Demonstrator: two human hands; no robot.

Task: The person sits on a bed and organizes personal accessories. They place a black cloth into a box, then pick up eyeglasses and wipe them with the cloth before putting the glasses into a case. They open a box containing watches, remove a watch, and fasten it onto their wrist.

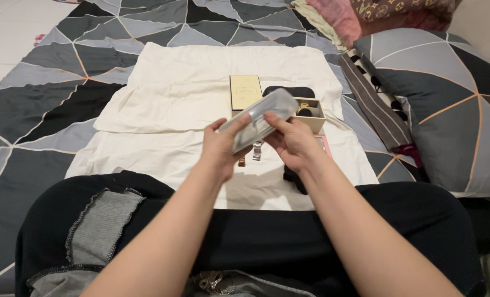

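- The bed (pixel 47 110) under me wears a cover of grey, black and pale triangles with thin orange seams, and a matching pillow (pixel 448 110) leans at my right.
- A cream cloth (pixel 168 99) lies spread over the cover, and everything small sits on it.
- My left hand (pixel 223 146) and my right hand (pixel 291 140) meet above the cloth, just in front of my lap, and between them they hold a clear plastic case (pixel 258 118) — long, narrow, tilted up to the right.
- My left fingers are wrapped round the lower end of the case, thumb on top; my right fingers pinch its middle from the far side.
- I judge the case light and stiff, but smooth enough to slip, and thin plastic may crack if squeezed — so I would hold it by the long edges rather than press on the flat faces.
- Behind it stands an open cream box (pixel 313 113) with something gold and dark inside; its gold-edged lid (pixel 245 91) lies just beside it on the left.
- Metal watch bands (pixel 253 151) lie on the cloth below my hands, partly hidden.
- A dark little cushion (pixel 293 179) rests near my right wrist.
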